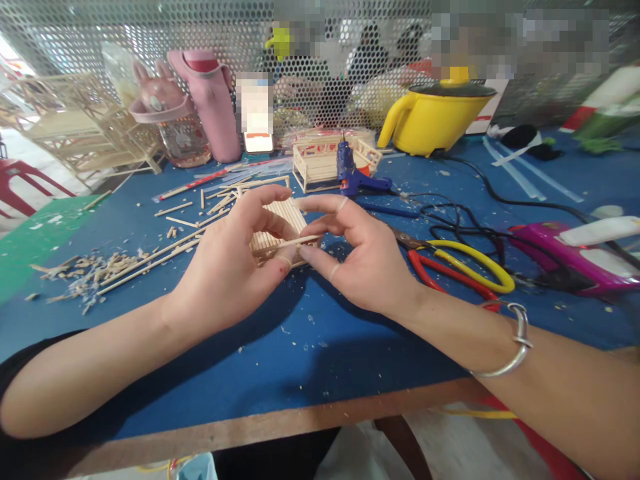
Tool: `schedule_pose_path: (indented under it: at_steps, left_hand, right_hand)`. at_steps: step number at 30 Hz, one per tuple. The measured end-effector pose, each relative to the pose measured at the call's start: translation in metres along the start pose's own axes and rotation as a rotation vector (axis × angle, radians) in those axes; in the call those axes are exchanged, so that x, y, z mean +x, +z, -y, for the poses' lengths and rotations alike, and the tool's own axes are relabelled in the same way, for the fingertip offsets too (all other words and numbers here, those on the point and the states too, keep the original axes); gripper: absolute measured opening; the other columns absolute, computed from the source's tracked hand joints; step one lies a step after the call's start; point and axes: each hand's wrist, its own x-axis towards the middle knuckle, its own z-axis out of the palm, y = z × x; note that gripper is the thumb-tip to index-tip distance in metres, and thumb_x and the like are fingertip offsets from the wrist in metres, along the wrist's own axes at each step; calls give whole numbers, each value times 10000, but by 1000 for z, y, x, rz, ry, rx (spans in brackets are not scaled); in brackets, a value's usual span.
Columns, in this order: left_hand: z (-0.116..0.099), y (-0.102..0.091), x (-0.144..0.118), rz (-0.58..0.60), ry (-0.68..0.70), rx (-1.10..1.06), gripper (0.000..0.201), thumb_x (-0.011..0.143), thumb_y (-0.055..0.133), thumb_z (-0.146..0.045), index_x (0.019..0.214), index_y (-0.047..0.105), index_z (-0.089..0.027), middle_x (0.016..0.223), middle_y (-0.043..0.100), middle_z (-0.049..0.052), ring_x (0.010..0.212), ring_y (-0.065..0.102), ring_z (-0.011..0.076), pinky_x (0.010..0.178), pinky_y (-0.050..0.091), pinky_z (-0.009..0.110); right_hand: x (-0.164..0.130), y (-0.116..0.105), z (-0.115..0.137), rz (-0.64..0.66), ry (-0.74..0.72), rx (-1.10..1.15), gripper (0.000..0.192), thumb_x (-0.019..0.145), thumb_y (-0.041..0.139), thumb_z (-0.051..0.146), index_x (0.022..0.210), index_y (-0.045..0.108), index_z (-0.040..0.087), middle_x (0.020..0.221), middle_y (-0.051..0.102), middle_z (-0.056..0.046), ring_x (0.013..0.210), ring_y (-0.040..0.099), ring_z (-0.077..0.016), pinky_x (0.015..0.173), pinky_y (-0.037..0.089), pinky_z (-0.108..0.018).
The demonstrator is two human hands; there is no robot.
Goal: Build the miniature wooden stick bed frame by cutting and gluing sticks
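I log: slatted bamboo-stick panel (276,230), pale, ribbed, raised over the blue table (280,360), gripped by my left hand (235,267). My right hand (360,257) pinches one thin stick (295,242) against its edge. Glossy yellow lidded pot (435,113) behind, contents hidden.

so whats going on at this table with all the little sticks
A person holds a small panel of wooden sticks in the left hand and pinches a single thin stick against it with the right hand. A blue glue gun, red-and-yellow cutters and stick scraps lie on the blue table.
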Motion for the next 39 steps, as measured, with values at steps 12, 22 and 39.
schedule_pose_path:
  at_steps: [12, 22, 39]
  left_hand:
    - [-1, -2, -1, 15, 12, 26, 534, 755, 575, -180, 1264, 416, -216, 944, 663, 29, 742, 637, 129, 605, 524, 228]
    - [-2, 1, -4, -56, 79, 154, 441, 822, 557, -194, 1242, 425, -201, 921, 681, 18, 782, 649, 129, 694, 529, 248]
    - [3, 4, -4, -55, 95, 159, 444, 819, 573, -184, 1238, 430, -206, 882, 688, 19, 810, 657, 156, 658, 529, 270]
  right_hand:
    - [1, 4, -1, 19, 76, 129, 431, 765, 642, 108, 1153, 493, 220, 795, 603, 35, 758, 612, -122, 775, 518, -312]
    - [1, 2, -3, 18, 34, 48, 421, 777, 627, 99, 1166, 509, 207, 830, 638, 33, 762, 631, -108, 770, 514, -284]
    - [-1, 0, -5, 29, 31, 48, 452, 792, 641, 126, 1208, 502, 237, 814, 607, 32, 742, 604, -111, 745, 525, -289]
